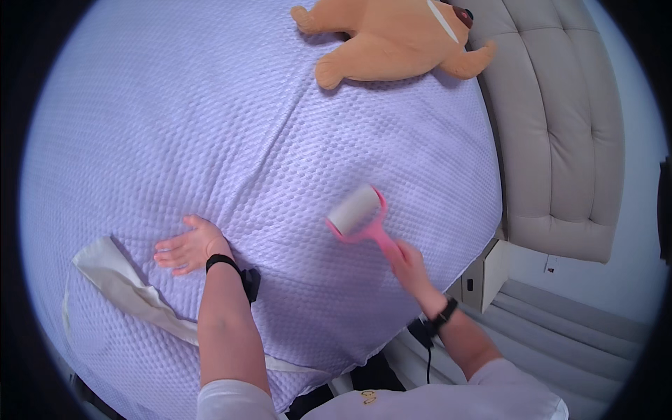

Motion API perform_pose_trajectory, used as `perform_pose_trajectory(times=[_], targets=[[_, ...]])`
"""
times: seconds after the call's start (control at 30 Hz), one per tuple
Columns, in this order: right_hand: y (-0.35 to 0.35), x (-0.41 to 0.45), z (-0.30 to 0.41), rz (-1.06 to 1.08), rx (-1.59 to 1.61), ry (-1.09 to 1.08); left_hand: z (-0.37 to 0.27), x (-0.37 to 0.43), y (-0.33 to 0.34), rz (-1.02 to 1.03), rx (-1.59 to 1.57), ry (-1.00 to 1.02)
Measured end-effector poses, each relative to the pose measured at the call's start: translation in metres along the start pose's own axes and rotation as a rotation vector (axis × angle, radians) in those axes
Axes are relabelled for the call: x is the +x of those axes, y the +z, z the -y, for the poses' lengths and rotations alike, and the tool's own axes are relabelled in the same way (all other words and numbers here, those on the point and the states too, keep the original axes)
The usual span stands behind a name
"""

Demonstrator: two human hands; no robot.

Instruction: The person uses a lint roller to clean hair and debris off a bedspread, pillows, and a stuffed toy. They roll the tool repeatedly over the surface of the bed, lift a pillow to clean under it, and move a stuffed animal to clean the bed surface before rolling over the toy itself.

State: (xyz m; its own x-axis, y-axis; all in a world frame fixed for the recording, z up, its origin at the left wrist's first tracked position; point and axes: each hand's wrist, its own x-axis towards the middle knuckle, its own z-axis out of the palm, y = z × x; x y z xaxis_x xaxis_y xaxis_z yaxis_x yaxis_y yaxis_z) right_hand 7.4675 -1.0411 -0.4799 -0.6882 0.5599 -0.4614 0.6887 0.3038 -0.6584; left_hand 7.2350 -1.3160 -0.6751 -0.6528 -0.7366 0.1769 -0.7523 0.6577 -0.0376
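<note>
My right hand (pixel 411 268) grips the pink handle of a lint roller (pixel 356 210). Its white cylinder is at or just above the quilted lavender bedcover (pixel 294 157) and looks slightly blurred; contact is hard to tell. Palm down with the fingers apart, my left hand (pixel 191 247) presses on the bedcover and holds nothing. Beside it, a strip of off-white fabric (pixel 131 299) lies across the cover and runs beneath my left forearm. Shallow creases spread through the cover near my left hand.
A tan plush toy (pixel 388 42) lies on the far side of the bed. Along the right edge rises a padded beige headboard (pixel 551 131). Below it stand a small bedside cabinet (pixel 480 278) and grey curtain folds (pixel 567 341). A black cable (pixel 429 362) hangs from my right wrist strap.
</note>
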Motion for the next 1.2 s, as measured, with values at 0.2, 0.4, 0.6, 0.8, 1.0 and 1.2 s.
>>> perform_pose_trajectory(times=[0.2,0.4,0.6,0.8,1.0,1.2], targets=[[0.087,0.171,0.084,-0.006,0.408,-0.015,0.009,0.007,0.008,-0.123,-0.056,0.075],[0.093,0.287,0.157,0.027,0.369,-0.185,0.006,0.005,0.004,-0.086,-0.028,0.054],[0.077,0.299,0.203,0.210,0.353,-0.063,0.000,0.000,0.002,-0.094,-0.036,0.046],[0.043,0.152,0.023,0.217,0.092,-0.068,-0.003,-0.007,0.008,-0.220,-0.038,0.092],[-0.094,-0.163,-0.170,0.378,-0.287,0.319,0.002,0.008,0.011,-0.226,0.019,0.085],[-0.229,-0.326,-0.251,0.559,-0.725,0.712,-0.014,0.000,-0.016,0.052,-0.120,0.015]])
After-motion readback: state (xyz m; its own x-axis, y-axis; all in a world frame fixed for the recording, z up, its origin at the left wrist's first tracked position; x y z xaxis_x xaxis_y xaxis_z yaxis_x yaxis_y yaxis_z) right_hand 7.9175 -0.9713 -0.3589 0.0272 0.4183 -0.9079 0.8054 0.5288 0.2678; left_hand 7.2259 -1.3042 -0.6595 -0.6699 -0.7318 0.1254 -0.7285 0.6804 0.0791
